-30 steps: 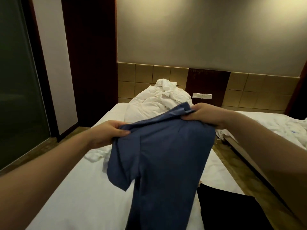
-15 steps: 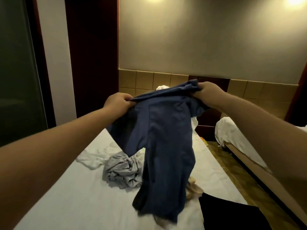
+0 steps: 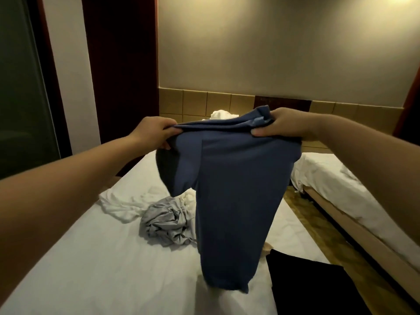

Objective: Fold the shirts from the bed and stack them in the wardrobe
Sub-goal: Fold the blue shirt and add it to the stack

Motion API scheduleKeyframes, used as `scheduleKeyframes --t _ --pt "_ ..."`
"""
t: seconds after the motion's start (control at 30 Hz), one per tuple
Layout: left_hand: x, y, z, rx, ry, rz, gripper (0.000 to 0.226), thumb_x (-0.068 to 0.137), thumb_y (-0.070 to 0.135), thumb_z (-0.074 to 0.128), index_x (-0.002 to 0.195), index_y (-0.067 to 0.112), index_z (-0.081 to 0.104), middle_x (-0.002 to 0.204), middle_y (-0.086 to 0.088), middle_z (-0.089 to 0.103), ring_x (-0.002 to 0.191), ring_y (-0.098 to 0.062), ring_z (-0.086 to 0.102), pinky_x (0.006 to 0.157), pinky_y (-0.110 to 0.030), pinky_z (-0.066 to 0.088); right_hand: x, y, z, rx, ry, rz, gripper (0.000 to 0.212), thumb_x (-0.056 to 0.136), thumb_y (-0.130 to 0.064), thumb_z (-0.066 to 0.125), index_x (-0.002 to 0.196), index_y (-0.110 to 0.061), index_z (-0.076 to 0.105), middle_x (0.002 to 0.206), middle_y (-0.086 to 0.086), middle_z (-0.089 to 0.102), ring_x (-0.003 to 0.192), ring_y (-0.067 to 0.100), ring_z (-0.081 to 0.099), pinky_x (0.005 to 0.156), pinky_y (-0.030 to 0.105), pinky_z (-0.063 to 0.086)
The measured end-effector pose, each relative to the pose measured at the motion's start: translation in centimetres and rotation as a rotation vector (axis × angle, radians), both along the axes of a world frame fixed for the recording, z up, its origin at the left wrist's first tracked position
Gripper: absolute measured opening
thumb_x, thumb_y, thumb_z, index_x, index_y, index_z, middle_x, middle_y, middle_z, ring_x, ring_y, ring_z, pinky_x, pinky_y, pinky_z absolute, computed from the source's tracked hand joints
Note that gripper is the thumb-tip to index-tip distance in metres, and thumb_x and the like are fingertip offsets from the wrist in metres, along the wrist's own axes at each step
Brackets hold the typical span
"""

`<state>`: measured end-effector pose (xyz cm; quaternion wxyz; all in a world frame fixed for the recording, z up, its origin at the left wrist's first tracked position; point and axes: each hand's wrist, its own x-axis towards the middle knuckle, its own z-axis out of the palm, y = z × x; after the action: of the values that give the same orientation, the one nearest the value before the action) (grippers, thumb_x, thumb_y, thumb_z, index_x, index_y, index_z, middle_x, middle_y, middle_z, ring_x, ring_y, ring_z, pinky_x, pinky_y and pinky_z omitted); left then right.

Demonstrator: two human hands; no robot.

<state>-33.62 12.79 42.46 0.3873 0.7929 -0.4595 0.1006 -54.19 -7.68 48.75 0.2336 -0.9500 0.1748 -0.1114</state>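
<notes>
A blue shirt (image 3: 231, 201) hangs in the air over the bed (image 3: 91, 269), held up by its top edge. My left hand (image 3: 154, 133) grips the left end of that edge and my right hand (image 3: 284, 126) grips the right end. The shirt's hem hangs just above the sheet. Behind it on the bed lie a crumpled grey shirt (image 3: 166, 223) and a white shirt (image 3: 122, 201). A black garment (image 3: 306, 287) lies flat at the bed's near right corner.
A pile of white bedding (image 3: 221, 114) sits at the head of the bed. A second bed (image 3: 352, 196) stands to the right across a narrow strip of floor (image 3: 302, 214). A dark glass panel (image 3: 18, 98) is at the left.
Both hands have lowered a little and pulled the shirt's top edge straighter. The shirt now hangs flatter and longer, with its hem closer to the sheet.
</notes>
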Motion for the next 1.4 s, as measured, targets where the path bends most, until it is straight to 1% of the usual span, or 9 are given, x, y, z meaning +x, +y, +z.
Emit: scheduleKeyframes --t 0.1,0.3,0.43,0.6,0.83,0.93,1.07,1.3,1.4 --pt "-0.3 0.5 0.0 0.015 0.004 -0.01 0.02 0.098 0.024 0.044 0.094 0.014 0.06 0.086 -0.004 0.058 0.082 -0.024 0.059 0.066 -0.022 0.047 -0.7 -0.1 0.2 0.036 0.189 -0.016 0.043 0.076 -0.033 0.073 0.112 -0.018 0.057 0.106 -0.002 0.061 0.094 0.014 0.06 0.069 0.021 0.049" --pt "-0.6 1.3 -0.7 -0.013 0.276 -0.073 0.021 0.1 0.029 0.036 0.104 0.016 0.053 0.087 -0.006 0.056 0.066 -0.027 0.06 0.055 -0.029 0.052 -1.4 -0.2 0.7 0.008 0.064 0.018 0.039 0.077 -0.03 0.073 0.113 -0.017 0.061 0.11 0.001 0.063 0.1 0.018 0.06 0.088 0.033 0.051" --pt "-0.3 2.3 -0.8 0.118 0.111 -0.08 0.008 0.09 0.026 0.058 0.086 0.02 0.055 0.085 -0.003 0.056 0.075 -0.017 0.054 0.063 -0.024 0.044 -1.3 0.5 -0.3 -0.307 0.074 0.001 0.03 0.084 -0.03 0.068 0.108 -0.014 0.06 0.097 -0.001 0.06 0.093 0.018 0.057 0.078 0.026 0.044" --pt "0.2 2.9 -1.4 0.188 -0.107 0.088 0.02 0.083 0.016 0.067 0.102 0.009 0.063 0.093 -0.005 0.056 0.09 -0.02 0.049 0.076 -0.03 0.035 -1.3 1.2 -1.3 -0.496 -0.207 0.023 0.022 0.091 -0.017 0.056 0.101 0.001 0.061 0.093 0.012 0.06 0.09 0.026 0.056 0.075 0.029 0.037" --pt "0.0 3.5 -1.3 0.237 -0.077 0.051 0.007 0.094 0.014 0.052 0.099 0.017 0.052 0.092 -0.008 0.058 0.075 -0.02 0.058 0.061 -0.024 0.044 -1.4 1.9 -0.7 -0.369 -0.07 0.006 0.014 0.09 -0.028 0.059 0.09 -0.014 0.059 0.077 -0.005 0.056 0.082 0.017 0.054 0.077 0.029 0.041" --pt "-0.3 3.7 -1.4 0.286 0.148 -0.032 0.008 0.094 0.01 0.052 0.099 0.016 0.053 0.087 -0.004 0.058 0.064 -0.017 0.06 0.05 -0.016 0.051 -2.0 2.0 -0.5 -0.096 0.125 0.032 0.024 0.083 -0.031 0.067 0.098 -0.013 0.062 0.09 0.001 0.065 0.085 0.018 0.063 0.07 0.023 0.049" --pt "-0.1 4.9 -0.9 0.304 0.258 -0.145 0.008 0.084 0.013 0.065 0.088 0.019 0.062 0.083 -0.003 0.065 0.068 -0.02 0.06 0.054 -0.018 0.053 -3.2 1.4 -0.3 0.144 0.312 0.049 0.039 0.068 -0.027 0.072 0.102 -0.01 0.062 0.097 0.003 0.07 0.084 0.017 0.069 0.064 0.024 0.056" --pt "1.4 3.1 -1.2 0.339 0.281 -0.147 0.01 0.085 0.013 0.064 0.09 0.021 0.062 0.092 -0.003 0.065 0.08 -0.015 0.062 0.061 -0.016 0.055 -0.3 -1.0 -0.5 0.046 0.134 -0.056 0.023 0.082 -0.022 0.069 0.101 -0.012 0.063 0.101 0.005 0.065 0.093 0.019 0.062 0.076 0.028 0.052" --pt "3.2 0.4 -3.3 0.332 0.28 -0.09 0.009 0.089 0.012 0.06 0.092 0.02 0.058 0.091 -0.003 0.062 0.073 -0.017 0.063 0.06 -0.02 0.054 2.3 -2.6 -2.0 -0.112 0.073 -0.136 0.021 0.086 -0.026 0.065 0.1 -0.013 0.061 0.088 0.001 0.06 0.082 0.015 0.056 0.073 0.028 0.045"
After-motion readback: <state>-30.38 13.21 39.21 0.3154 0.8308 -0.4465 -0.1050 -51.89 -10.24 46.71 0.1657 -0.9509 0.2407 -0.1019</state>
